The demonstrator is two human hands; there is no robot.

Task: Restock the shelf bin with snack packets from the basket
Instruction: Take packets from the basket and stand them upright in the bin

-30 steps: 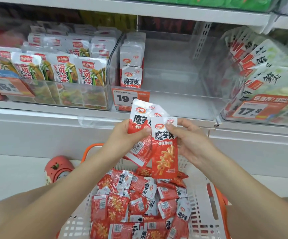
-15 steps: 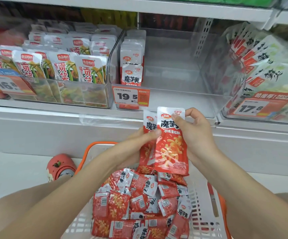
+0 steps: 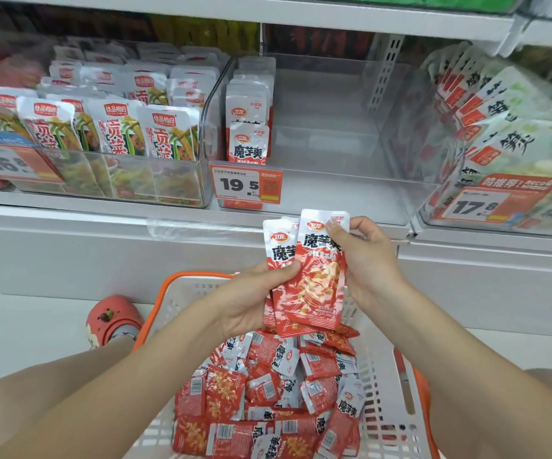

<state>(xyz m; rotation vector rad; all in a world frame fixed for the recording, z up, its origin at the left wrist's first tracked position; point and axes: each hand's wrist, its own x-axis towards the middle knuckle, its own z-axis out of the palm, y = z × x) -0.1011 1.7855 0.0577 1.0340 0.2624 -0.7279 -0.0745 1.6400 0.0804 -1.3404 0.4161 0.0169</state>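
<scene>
Both hands hold a small upright stack of red-and-white snack packets (image 3: 314,276) above the basket. My left hand (image 3: 251,299) grips the stack's lower left side with the thumb across the front. My right hand (image 3: 367,260) pinches the front packet's top right edge. Below, the white basket (image 3: 182,296) with an orange rim holds several more of the same packets (image 3: 268,399) in a loose pile. The clear shelf bin (image 3: 334,193) straight ahead has one row of matching packets (image 3: 249,140) standing at its left side; the rest of it is bare.
A bin of green-and-white packets (image 3: 119,134) stands to the left, and another bin of white-green packets (image 3: 499,127) to the right. Orange price tags (image 3: 246,185) hang on the bin fronts. A red shoe (image 3: 112,319) rests on the floor left of the basket.
The front packet, first held lower and apart in my right hand, has been slid up and squared against the packets in my left hand. The stack now stands straighter.
</scene>
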